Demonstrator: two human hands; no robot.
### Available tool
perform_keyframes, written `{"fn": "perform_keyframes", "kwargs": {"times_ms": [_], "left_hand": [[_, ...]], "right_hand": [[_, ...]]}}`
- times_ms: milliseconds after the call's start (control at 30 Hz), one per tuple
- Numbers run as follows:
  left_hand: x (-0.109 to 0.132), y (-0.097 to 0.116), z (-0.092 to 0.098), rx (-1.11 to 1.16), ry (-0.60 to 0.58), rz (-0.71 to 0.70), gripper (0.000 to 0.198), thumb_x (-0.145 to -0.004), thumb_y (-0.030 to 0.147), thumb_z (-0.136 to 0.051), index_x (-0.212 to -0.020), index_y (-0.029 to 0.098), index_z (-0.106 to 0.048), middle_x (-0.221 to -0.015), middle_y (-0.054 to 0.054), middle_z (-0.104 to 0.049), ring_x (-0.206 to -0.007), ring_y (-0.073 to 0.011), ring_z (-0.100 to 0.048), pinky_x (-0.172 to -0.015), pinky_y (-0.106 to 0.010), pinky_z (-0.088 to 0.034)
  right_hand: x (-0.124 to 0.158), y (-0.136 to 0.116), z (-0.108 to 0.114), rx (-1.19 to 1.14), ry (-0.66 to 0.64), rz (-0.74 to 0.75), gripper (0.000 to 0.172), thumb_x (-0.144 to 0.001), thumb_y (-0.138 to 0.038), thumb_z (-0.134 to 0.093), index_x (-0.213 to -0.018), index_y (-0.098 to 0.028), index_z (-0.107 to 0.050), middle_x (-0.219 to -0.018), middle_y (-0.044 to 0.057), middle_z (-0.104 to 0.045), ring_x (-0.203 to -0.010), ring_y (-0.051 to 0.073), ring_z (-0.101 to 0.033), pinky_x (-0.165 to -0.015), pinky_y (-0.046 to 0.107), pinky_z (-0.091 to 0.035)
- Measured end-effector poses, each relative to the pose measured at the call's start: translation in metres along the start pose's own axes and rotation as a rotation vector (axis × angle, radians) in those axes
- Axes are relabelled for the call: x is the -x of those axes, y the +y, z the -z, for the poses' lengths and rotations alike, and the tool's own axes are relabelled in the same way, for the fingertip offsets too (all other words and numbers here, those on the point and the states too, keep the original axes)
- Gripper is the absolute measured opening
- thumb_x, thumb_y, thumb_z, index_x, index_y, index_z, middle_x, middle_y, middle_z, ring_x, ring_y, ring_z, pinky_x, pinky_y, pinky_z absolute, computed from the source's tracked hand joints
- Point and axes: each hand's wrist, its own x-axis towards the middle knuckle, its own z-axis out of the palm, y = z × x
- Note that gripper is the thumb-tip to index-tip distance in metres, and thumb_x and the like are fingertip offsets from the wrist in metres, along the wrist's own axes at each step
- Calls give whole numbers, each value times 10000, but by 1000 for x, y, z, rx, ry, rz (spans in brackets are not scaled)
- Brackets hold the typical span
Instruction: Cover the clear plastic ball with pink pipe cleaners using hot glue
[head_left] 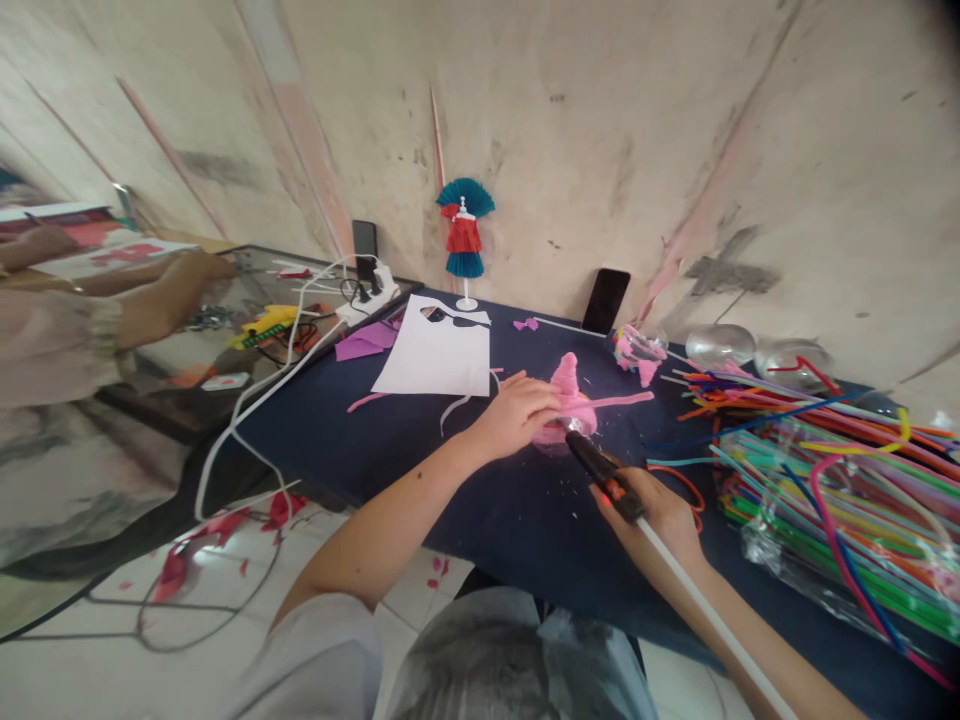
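Table (487, 520) | right hand (667, 518): one glue gun (600, 466) | left hand (516, 412): one pink craft (568, 376)

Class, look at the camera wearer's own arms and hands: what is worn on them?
The left hand and right hand are both ungloved. A plain, pale grey sleeve ends near the left elbow. The right forearm is uncovered where visible. Neither wrist shows a watch.
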Motion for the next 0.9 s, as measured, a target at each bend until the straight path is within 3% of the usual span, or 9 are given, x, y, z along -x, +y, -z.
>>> {"fn": "perform_keyframes", "kwargs": {"times_ms": [300, 600, 900], "left_hand": [[1, -2, -1, -21, 8, -11, 143, -883, 215, -507, -850, 199, -645, -1096, -58, -676, -1048, -182, -598, -1031, -489, -319], [3, -1, 1, -17, 18, -18, 152, -884, 199, -497, -861, 205, -647, -1091, -57, -677, -1043, -177, -599, -1036, -480, -319], [2, -1, 0, -28, 22, -23, 148, -883, 201, -504, -852, 196, -648, -1088, -61, -680, -1036, -178, -603, -1030, -472, -325]], "right_hand": [[4, 6, 3, -27, 39, -8, 173, -850, -337, -538, -776, -185, -577, -659, 21, -654, -576, 134, -627, -558, 222, -470], [1, 2, 4, -59, -6, -130, 253, -849, -419, -502, -762, -196, -584, -613, 16, -634, -509, 135, -604, -496, 229, -449], [0, 0, 5, -83, 10, -126, 240, -846, -398, -515, -762, -183, -582, -618, 21, -626, -497, 131, -588, -489, 228, -436]]}}
